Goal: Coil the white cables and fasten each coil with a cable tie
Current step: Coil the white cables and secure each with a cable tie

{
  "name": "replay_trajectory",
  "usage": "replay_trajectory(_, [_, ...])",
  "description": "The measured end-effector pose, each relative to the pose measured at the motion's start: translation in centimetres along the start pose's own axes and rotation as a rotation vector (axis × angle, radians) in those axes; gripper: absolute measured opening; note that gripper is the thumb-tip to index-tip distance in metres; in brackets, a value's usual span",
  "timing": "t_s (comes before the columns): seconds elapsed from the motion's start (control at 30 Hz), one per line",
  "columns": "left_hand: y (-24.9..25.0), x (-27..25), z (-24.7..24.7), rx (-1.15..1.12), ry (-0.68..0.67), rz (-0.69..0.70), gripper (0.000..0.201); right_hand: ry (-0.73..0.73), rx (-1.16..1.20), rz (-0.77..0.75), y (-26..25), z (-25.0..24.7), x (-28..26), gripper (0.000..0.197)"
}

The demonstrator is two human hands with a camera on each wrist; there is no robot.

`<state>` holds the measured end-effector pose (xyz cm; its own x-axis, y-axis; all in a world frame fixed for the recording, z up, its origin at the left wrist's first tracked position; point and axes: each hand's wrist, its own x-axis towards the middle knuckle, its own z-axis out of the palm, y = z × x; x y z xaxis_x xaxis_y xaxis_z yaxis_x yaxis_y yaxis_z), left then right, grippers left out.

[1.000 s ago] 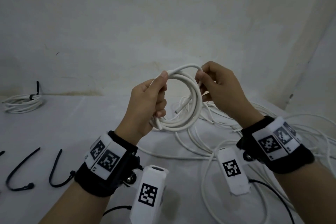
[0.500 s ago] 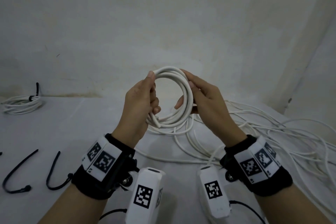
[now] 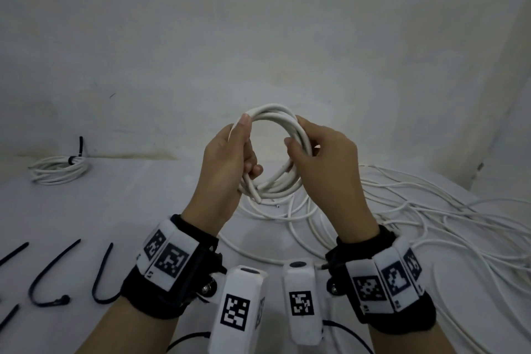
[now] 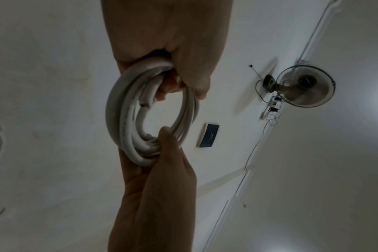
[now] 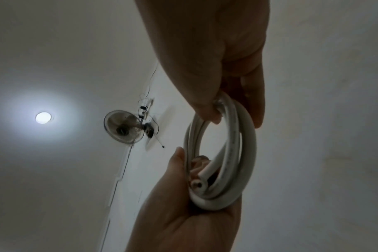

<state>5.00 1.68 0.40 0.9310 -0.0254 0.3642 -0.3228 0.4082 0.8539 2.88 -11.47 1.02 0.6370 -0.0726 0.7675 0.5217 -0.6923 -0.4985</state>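
A coil of white cable (image 3: 273, 110) is held upright in the air in front of me, above the table. My left hand (image 3: 232, 152) grips its left side, thumb along the top arc and fingers curled through the ring. My right hand (image 3: 319, 152) grips the right side with thumb and fingers round the strands. Two cut cable ends poke out at the bottom of the coil. In the left wrist view the coil (image 4: 123, 122) sits between both hands. The right wrist view shows the same coil (image 5: 246, 153). Black cable ties (image 3: 48, 276) lie on the table at the front left.
A finished coil (image 3: 57, 171) bound with a black tie lies at the back left by the wall. A loose tangle of white cables (image 3: 416, 210) covers the table's right half and runs under my hands. The white wall stands close behind.
My right hand left the top loop it was pinching and closed round the coil's right side. Both hands and the coil drew slightly closer together.
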Motion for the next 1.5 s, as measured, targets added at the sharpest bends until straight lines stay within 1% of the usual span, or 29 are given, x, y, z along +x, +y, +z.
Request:
replay_trajectory(0.07, [0.3, 0.3, -0.5, 0.015, -0.018, 0.007, 0.035, 0.001, 0.105, 0.005, -0.1, 0.4, 0.2, 0.019])
replay_trajectory(0.17, [0.4, 0.5, -0.9, 0.042, -0.036, -0.018, 0.035, -0.053, 0.228, 0.034, 0.0, 0.6, 0.5, 0.022])
replay_trajectory(0.23, [0.3, 0.5, -0.8, 0.039, -0.035, -0.033, 0.036, -0.072, 0.28, 0.052, 0.1, 0.4, 0.7, 0.018])
replay_trajectory(0.33, [0.3, 0.5, -0.7, 0.002, -0.033, -0.044, 0.036, -0.054, 0.281, 0.042, 0.2, 0.6, 0.7, 0.01])
replay_trajectory(0.4, [0.3, 0.5, -0.7, -0.014, -0.027, -0.046, 0.036, -0.006, 0.234, 0.001, 0.5, 0.9, 0.6, 0.009])
replay_trajectory(0.43, [0.2, 0.5, -0.6, -0.019, -0.023, -0.048, 0.037, 0.024, 0.21, -0.028, 0.6, 1.0, 0.6, 0.014])
replay_trajectory(0.5, [0.1, 0.4, -0.5, -0.02, -0.016, -0.056, 0.037, 0.053, 0.189, -0.083, 0.7, 1.2, 0.6, 0.034])
replay_trajectory(0.53, [0.1, 0.3, -0.4, -0.018, -0.014, -0.059, 0.037, 0.051, 0.182, -0.115, 0.7, 1.3, 0.6, 0.041])
replay_trajectory(0.57, [0.1, 0.3, -0.4, -0.014, -0.014, -0.062, 0.038, 0.051, 0.163, -0.153, 0.7, 1.3, 0.5, 0.042])
replay_trajectory(0.63, [0.2, 0.2, -0.4, 0.011, -0.025, -0.063, 0.038, 0.077, 0.1, -0.207, 0.8, 1.3, 0.5, 0.036])
replay_trajectory(0.67, [0.3, 0.2, -0.5, 0.045, -0.032, -0.056, 0.038, 0.099, 0.077, -0.215, 0.8, 1.4, 0.5, 0.034])
replay_trajectory(0.73, [0.4, 0.2, -0.8, 0.203, -0.04, -0.003, 0.04, 0.13, 0.077, -0.209, 0.8, 1.5, 0.5, 0.03])
replay_trajectory(0.8, [0.6, 0.2, -1.2, 0.395, -0.055, 0.087, 0.041, 0.138, 0.141, -0.185, 0.5, 1.4, 0.4, 0.027])
replay_trajectory(0.83, [0.8, 0.1, -1.4, 0.452, -0.056, 0.132, 0.04, 0.138, 0.206, -0.163, 0.2, 1.5, 0.3, 0.024])
replay_trajectory(0.9, [0.9, 0.2, -1.7, 0.489, -0.037, 0.196, 0.039, 0.127, 0.423, -0.061, -0.5, 1.7, 0.0, 0.018])
replay_trajectory(0.97, [0.9, 0.3, -1.9, 0.48, -0.006, 0.204, 0.038, 0.088, 0.667, 0.103, -1.0, 2.3, -0.3, 0.022])
replay_trajectory(1.03, [0.7, 0.5, -1.9, 0.444, -0.007, 0.165, 0.037, 0.032, 0.833, 0.266, -1.0, 2.7, -0.4, 0.033])
replay_trajectory(1.1, [0.5, 0.6, -1.9, 0.405, -0.034, 0.092, 0.038, -0.005, 0.944, 0.412, -0.9, 3.0, -0.6, 0.038])
replay_trajectory(1.2, [-0.1, -0.2, -2.1, 0.374, -0.085, -0.064, 0.038, 0.014, 0.994, 0.657, -0.5, 3.6, -1.7, 0.044])
replay_trajectory(1.3, [-1.1, -1.6, -2.6, 0.369, -0.114, -0.215, 0.037, 0.025, 1.033, 0.852, 0.1, 4.0, -3.2, 0.048])
replay_trajectory(1.37, [-1.6, -2.5, -3.3, 0.385, -0.125, -0.301, 0.037, -0.016, 1.073, 0.934, 0.7, 4.2, -4.2, 0.048])
replay_trajectory(1.5, [-1.7, -4.0, -4.7, 0.547, -0.161, -0.385, 0.04, -0.104, 1.099, 1.013, 1.3, 5.1, -5.9, 0.047])
